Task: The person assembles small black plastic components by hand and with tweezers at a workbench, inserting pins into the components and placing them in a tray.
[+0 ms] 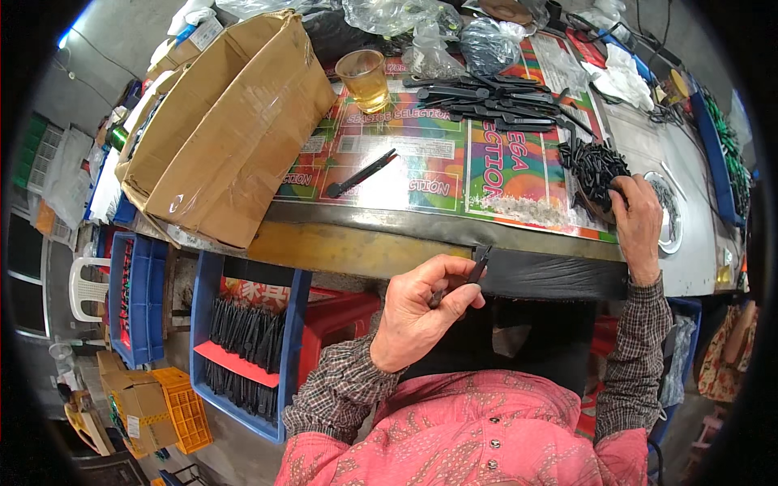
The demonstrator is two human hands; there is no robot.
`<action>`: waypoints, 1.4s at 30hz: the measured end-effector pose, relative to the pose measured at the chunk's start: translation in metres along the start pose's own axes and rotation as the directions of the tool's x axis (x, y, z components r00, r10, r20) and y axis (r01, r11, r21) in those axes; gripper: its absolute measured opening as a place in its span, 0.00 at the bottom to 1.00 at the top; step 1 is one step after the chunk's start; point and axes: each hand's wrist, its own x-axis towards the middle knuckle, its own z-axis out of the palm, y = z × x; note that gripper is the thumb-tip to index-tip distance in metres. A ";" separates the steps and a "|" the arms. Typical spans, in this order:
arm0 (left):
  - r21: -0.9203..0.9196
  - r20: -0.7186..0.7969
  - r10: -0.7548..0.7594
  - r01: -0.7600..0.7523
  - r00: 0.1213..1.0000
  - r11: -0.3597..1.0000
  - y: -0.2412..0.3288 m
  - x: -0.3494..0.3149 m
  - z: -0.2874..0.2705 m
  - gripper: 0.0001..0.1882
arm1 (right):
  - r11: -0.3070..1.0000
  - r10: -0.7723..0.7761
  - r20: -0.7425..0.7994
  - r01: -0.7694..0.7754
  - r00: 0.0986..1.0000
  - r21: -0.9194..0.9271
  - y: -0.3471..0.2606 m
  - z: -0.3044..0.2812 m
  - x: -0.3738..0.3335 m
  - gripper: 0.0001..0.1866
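Note:
My left hand [425, 304] is closed around a slim black plastic piece [481, 264], its narrow end pointing up just in front of the table edge. At the right, my right hand [638, 215] reaches into a heap of small black parts [596, 170]. Its fingers are bent together at the heap's edge, and what they pinch is hidden among the parts. Farther back lies a pile of long black plastic pieces [494, 101]. One similar black piece [362, 173] rests alone on the colourful printed sheet [405, 146] left of the middle.
A large open cardboard box [235, 138] stands at the left of the table, beside a glass of yellowish liquid [365, 81]. Plastic bags [490, 44] crowd the back. A white round dish [671, 215] sits right of my right hand. Below left, a blue crate [293, 340] holds several black pieces.

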 end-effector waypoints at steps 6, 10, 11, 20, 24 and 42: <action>0.004 -0.004 -0.016 0.016 1.000 1.000 0.001 0.000 0.001 0.14 | 1.000 -0.007 -0.037 0.008 0.999 0.010 0.003 0.002 -0.001 0.06; 0.004 -0.010 -0.017 0.017 1.000 1.000 0.001 -0.001 0.001 0.14 | 0.998 -0.001 -0.062 0.004 0.998 0.056 -0.001 0.001 -0.002 0.05; 0.004 -0.010 -0.017 0.017 1.000 1.000 0.001 -0.001 0.001 0.14 | 0.998 0.004 -0.070 0.000 0.998 0.065 0.000 0.001 -0.002 0.05; 0.003 0.004 -0.014 0.014 1.000 1.000 -0.002 -0.001 0.002 0.14 | 0.976 0.052 -0.088 -0.032 0.995 0.215 -0.025 -0.017 -0.009 0.05; 0.030 -0.011 0.030 -0.030 0.999 0.999 0.001 -0.002 0.007 0.14 | 0.943 -0.002 -0.065 0.024 0.998 0.333 -0.057 -0.025 -0.021 0.06; 0.262 -0.045 0.174 -0.156 0.984 0.952 -0.006 0.000 0.041 0.08 | 0.788 -0.330 -0.020 0.287 0.944 0.545 -0.131 -0.033 -0.063 0.13</action>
